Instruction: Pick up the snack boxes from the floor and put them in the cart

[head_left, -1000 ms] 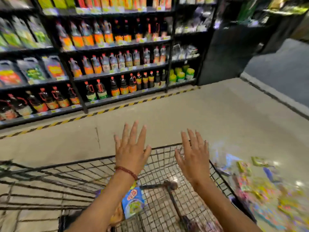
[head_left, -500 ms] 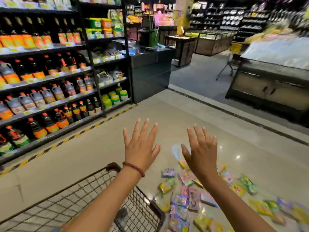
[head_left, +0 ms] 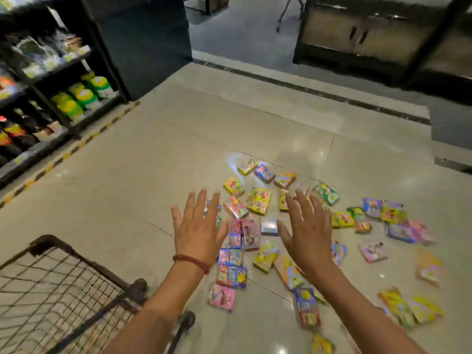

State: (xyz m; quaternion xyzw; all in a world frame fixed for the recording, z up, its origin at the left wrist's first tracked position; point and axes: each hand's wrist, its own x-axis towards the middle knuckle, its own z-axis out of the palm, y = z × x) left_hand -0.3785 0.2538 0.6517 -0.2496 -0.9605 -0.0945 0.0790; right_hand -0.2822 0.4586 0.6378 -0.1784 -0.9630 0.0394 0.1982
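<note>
- Snack boxes (head_left: 258, 200) are scattered flat across a glossy, pale tiled floor (head_left: 127, 180), right of the cart (head_left: 63, 284) and well apart from the shelving.
- Dark shelving (head_left: 51, 93) stocked with bottles and green-lidded tubs is seen at upper left, edged by a yellow-and-black floor stripe (head_left: 71, 152); a dark cabinet (head_left: 357, 37) is set at upper right.
- Box prints are blurred and cannot be read; the cart is cut off at the lower left edge.
- A wire-mesh basket with a dark rim is shown.
- Left hand (head_left: 196, 231), wearing a beaded bracelet (head_left: 191, 261), and right hand (head_left: 306, 233) are held above the boxes, fingers spread, nothing gripped.
</note>
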